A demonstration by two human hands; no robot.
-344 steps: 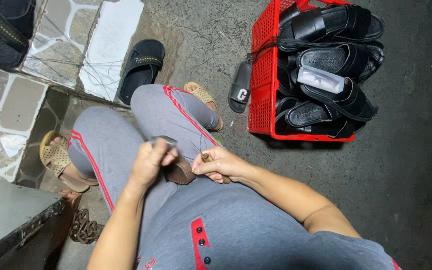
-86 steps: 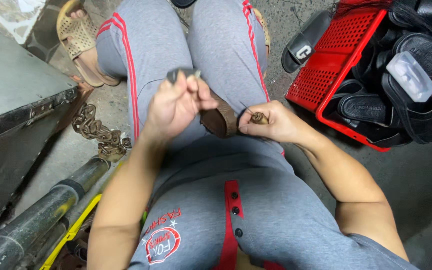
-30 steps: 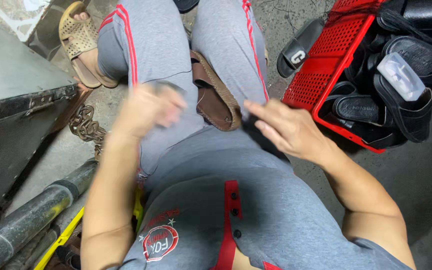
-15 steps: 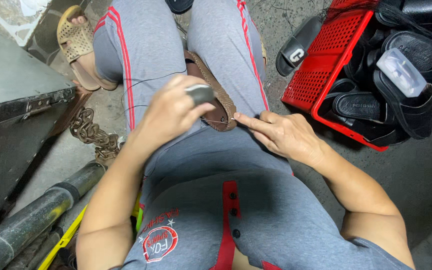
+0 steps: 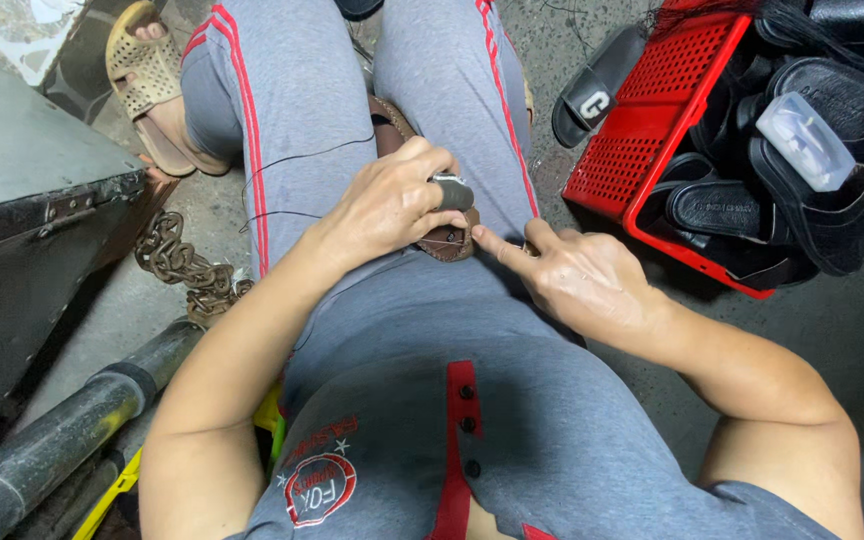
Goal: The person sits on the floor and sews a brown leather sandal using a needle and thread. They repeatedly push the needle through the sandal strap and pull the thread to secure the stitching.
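The left hand [image 5: 387, 205] had its grip clamped on a brown sandal [image 5: 422, 180] on the lap; the right hand [image 5: 577, 280], fingers apart, pointed at its edge.

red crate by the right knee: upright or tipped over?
Tipped on its side. The red crate shows its perforated wall facing up, its opening faces right, and black sandals spill out of it onto the ground.
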